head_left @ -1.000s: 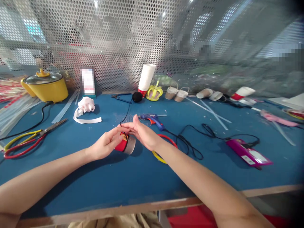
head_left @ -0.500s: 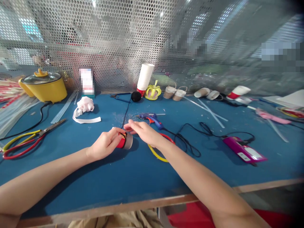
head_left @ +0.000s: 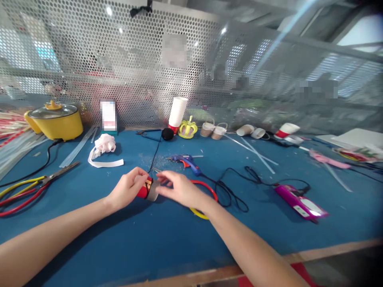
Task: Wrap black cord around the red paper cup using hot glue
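Head view has your left hand (head_left: pixel 128 192) clenched around the red cup (head_left: pixel 144 189), which lies on its side on the blue table (head_left: pixel 167 239), grey end turned toward 3 o'clock. That grip has not changed over the last second.

What has changed is your right hand (head_left: pixel 179 189). A second ago it stood flat and open above the cup with the fingers stretched out. Now it has dropped and curled, with its fingertips at the cup's grey end. They are blurred, so I cannot tell whether they pinch anything or only touch. Both of your hands therefore now meet on the one cup.

The black cord (head_left: pixel 154 153) runs off from the cup toward 12 o'clock, to the black ball (head_left: pixel 167 134) by the stack of white cups (head_left: pixel 177 111). The glue gun (head_left: pixel 187 160) lies untouched at 1 o'clock, close by. The red and yellow hoop (head_left: pixel 209 191) sits at 3 o'clock under your right wrist. The scissors (head_left: pixel 26 191) are well apart at 9 o'clock.
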Available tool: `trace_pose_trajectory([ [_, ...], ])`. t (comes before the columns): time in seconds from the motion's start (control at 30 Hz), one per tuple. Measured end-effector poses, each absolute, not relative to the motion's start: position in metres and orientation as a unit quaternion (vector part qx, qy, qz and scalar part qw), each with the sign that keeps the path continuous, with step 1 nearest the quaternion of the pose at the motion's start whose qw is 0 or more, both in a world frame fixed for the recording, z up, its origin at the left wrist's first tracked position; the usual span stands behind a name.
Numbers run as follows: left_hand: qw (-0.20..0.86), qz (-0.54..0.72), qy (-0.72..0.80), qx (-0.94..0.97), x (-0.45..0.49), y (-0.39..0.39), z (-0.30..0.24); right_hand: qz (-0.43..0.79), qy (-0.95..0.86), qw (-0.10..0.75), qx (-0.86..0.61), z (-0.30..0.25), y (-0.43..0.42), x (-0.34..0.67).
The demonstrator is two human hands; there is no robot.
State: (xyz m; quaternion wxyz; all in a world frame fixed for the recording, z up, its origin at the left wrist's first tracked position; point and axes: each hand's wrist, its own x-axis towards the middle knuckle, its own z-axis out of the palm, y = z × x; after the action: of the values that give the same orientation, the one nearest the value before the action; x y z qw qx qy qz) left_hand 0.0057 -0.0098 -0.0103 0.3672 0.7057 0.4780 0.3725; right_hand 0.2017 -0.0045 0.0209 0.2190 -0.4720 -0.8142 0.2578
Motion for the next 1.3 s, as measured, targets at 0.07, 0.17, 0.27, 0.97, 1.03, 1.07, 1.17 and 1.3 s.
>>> trace_pose_trajectory([
  [0.07, 0.361, 0.373, 0.481, 0.707, 0.006, -0.010, -0.010, 0.183, -0.775, 0.215, -0.566, 0.027, 0.011, 0.217],
  [0.17, 0.327, 0.381, 0.480, 0.719, 0.004, -0.010, -0.009, 0.075, -0.692, 0.166, -0.699, 0.027, 0.039, 0.243],
  [0.27, 0.312, 0.383, 0.475, 0.728, 0.003, -0.008, -0.010, 0.086, -0.655, 0.134, -0.739, 0.014, 0.058, 0.259],
  [0.97, 0.334, 0.391, 0.505, 0.693, 0.001, 0.001, -0.010, 0.400, -0.684, 0.316, -0.522, 0.043, -0.022, 0.228],
  [1.03, 0.331, 0.393, 0.508, 0.691, 0.002, 0.003, -0.011, 0.402, -0.696, 0.296, -0.516, 0.041, -0.028, 0.223],
  [1.07, 0.328, 0.393, 0.509, 0.692, 0.002, 0.003, -0.010, 0.394, -0.702, 0.287, -0.519, 0.039, -0.030, 0.222],
  [1.17, 0.323, 0.385, 0.511, 0.697, 0.004, 0.003, -0.009, 0.357, -0.720, 0.260, -0.535, 0.036, -0.035, 0.219],
  [1.3, 0.315, 0.378, 0.517, 0.700, 0.005, 0.003, -0.007, 0.285, -0.757, 0.236, -0.538, 0.035, -0.039, 0.219],
])
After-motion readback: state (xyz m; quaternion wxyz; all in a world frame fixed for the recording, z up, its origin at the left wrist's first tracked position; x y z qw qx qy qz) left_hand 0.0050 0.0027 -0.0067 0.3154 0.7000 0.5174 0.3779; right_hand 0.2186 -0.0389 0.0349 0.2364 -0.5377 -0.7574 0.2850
